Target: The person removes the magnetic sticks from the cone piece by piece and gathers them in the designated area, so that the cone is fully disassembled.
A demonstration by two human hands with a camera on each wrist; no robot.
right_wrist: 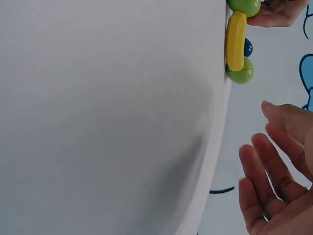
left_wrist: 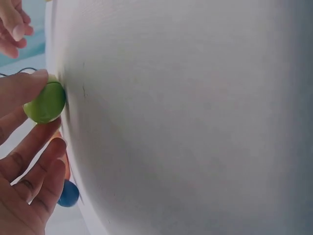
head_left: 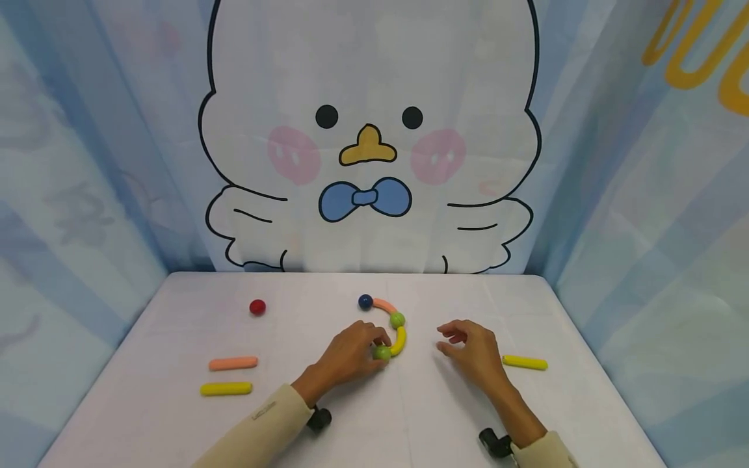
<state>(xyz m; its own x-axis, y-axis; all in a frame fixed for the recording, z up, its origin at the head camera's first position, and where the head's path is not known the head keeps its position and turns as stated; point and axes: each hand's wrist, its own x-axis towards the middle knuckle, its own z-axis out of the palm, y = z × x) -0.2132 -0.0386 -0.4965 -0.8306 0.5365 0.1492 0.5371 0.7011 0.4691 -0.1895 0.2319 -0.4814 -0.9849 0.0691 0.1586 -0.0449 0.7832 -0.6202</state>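
The nearer green ball (head_left: 381, 353), pinched in the fingers of the left hand (head_left: 351, 353) at the end of the curved yellow piece (head_left: 400, 342) on the surface (head_left: 433, 416), wants a light, level hold without twisting, the right hand (head_left: 475, 354) hovering empty, fingers parted.

The sleeves (head_left: 257, 430) are beige, the left bearing a small marking (head_left: 264, 411), and the wrist-worn devices (head_left: 320, 420) black.
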